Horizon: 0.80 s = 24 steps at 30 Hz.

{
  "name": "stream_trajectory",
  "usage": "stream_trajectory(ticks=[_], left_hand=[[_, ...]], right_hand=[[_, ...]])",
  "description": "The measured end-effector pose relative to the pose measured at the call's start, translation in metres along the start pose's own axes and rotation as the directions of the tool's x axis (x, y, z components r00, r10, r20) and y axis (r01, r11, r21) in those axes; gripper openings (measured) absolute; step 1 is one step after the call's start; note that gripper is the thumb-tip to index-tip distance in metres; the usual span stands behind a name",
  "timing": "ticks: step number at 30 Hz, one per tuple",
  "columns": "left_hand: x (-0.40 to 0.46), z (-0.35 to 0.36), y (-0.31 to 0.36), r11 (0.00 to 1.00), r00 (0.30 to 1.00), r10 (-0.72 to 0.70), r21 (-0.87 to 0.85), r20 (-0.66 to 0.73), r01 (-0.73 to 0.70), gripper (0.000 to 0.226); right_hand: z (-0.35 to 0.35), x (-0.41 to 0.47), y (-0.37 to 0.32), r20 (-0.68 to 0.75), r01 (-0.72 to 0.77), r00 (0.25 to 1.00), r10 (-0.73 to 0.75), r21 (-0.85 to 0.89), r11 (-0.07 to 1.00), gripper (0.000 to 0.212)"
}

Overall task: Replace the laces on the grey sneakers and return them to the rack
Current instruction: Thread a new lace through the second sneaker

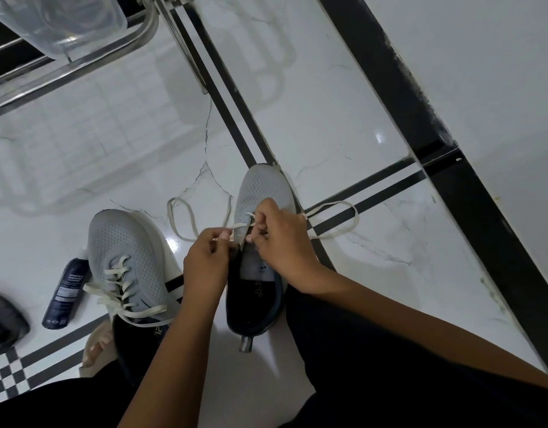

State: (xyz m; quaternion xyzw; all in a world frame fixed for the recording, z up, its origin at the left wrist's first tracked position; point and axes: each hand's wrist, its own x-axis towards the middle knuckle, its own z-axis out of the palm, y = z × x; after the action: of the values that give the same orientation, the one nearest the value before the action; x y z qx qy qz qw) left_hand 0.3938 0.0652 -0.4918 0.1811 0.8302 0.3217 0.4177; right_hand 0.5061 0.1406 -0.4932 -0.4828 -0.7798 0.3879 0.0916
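Observation:
Two grey sneakers stand on the white marble floor. The left sneaker [127,251] is laced with a cream lace, its ends lying loose. The right sneaker [263,193] has a cream lace [337,230] only through its front eyelets, and both long ends loop out on the floor to either side. My left hand [204,261] pinches the lace at the left edge of the shoe's opening. My right hand [279,236] pinches the lace near the front eyelets. My fingers hide the eyelets.
A dark spray bottle [64,291] lies left of the laced sneaker. A metal rack [81,60] with a clear plastic tub [59,23] stands at the top left. A black frame [436,125] runs diagonally on the right. A dark object [4,322] sits at the far left.

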Motion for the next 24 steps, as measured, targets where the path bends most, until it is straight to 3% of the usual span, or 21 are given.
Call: stream_trajectory(ticks=[3,6,8,9,10,11,12,13,14,15,16,17,19,20,21,22,24], left_hand=[[0.005,-0.001,0.004,0.985,0.994,0.088,0.144,0.065,-0.096,0.016],[0.004,0.002,0.009,0.971,0.988,0.138,0.188,0.068,-0.148,0.012],[0.004,0.0,0.007,0.995,0.997,0.077,0.058,0.029,-0.079,0.011],[0.005,-0.004,0.006,0.994,1.0,-0.02,-0.104,-0.019,0.018,0.009],[0.01,-0.012,0.005,0.933,0.983,-0.17,-0.332,-0.067,0.139,0.011],[0.017,-0.023,0.004,0.766,0.936,-0.339,-0.603,-0.088,0.221,0.015],[0.023,-0.037,0.003,0.497,0.88,-0.47,-0.844,-0.067,0.202,0.02],[0.028,-0.053,0.001,0.218,0.846,-0.533,-0.971,-0.031,0.102,0.023],[0.032,-0.068,-0.002,0.058,0.839,-0.543,-0.998,-0.026,0.007,0.025],[0.033,-0.081,-0.002,0.064,0.842,-0.536,-0.998,-0.057,-0.027,0.027],[0.035,-0.089,0.0,0.202,0.854,-0.509,-0.979,-0.113,-0.01,0.027],[0.034,-0.092,0.004,0.412,0.874,-0.453,-0.91,-0.176,0.03,0.026],[0.032,-0.081,0.017,0.847,0.944,-0.243,-0.524,-0.222,0.095,0.022],[0.029,-0.07,0.024,0.97,0.982,-0.097,-0.237,-0.162,0.057,0.021],[0.026,-0.056,0.028,0.999,0.999,0.022,0.048,-0.049,-0.02,0.022],[0.023,-0.042,0.028,0.958,0.994,0.095,0.266,0.053,-0.106,0.024],[0.017,-0.017,0.027,0.892,0.986,0.129,0.422,0.108,-0.163,0.027]], right_hand=[[-0.007,-0.001,0.003,0.015,0.005,1.0,-0.006,0.054,0.999,0.025],[-0.019,-0.01,0.009,0.017,0.136,0.991,-0.135,-0.116,0.984,0.025],[-0.026,-0.019,0.015,0.121,0.112,0.989,-0.087,-0.222,0.969,0.029],[-0.028,-0.022,0.018,0.179,0.051,0.984,-0.007,-0.241,0.969,0.028],[-0.028,-0.023,0.021,0.215,-0.02,0.973,0.077,-0.258,0.966,0.03],[-0.029,-0.024,0.026,0.222,-0.057,0.968,0.119,-0.268,0.962,0.033],[-0.03,-0.024,0.028,0.214,-0.07,0.968,0.13,-0.266,0.961,0.033],[-0.031,-0.023,0.028,0.201,-0.07,0.972,0.123,-0.252,0.965,0.03],[-0.032,-0.024,0.027,0.175,-0.059,0.979,0.103,-0.24,0.969,0.025],[-0.033,-0.024,0.026,0.14,-0.045,0.987,0.079,-0.231,0.972,0.019],[-0.033,-0.024,0.024,0.101,-0.028,0.994,0.052,-0.228,0.973,0.017],[-0.032,-0.023,0.023,0.062,-0.014,0.998,0.029,-0.233,0.972,0.017],[-0.027,-0.019,0.021,0.01,0.021,1.0,-0.019,-0.253,0.967,0.021],[-0.024,-0.015,0.021,-0.007,0.045,0.999,-0.049,-0.268,0.962,0.022],[-0.022,-0.011,0.02,-0.021,0.063,0.997,-0.072,-0.283,0.957,0.022],[-0.02,-0.007,0.019,-0.03,0.076,0.996,-0.089,-0.297,0.952,0.02],[-0.019,-0.002,0.019,-0.041,0.093,0.993,-0.112,-0.324,0.942,0.017]])
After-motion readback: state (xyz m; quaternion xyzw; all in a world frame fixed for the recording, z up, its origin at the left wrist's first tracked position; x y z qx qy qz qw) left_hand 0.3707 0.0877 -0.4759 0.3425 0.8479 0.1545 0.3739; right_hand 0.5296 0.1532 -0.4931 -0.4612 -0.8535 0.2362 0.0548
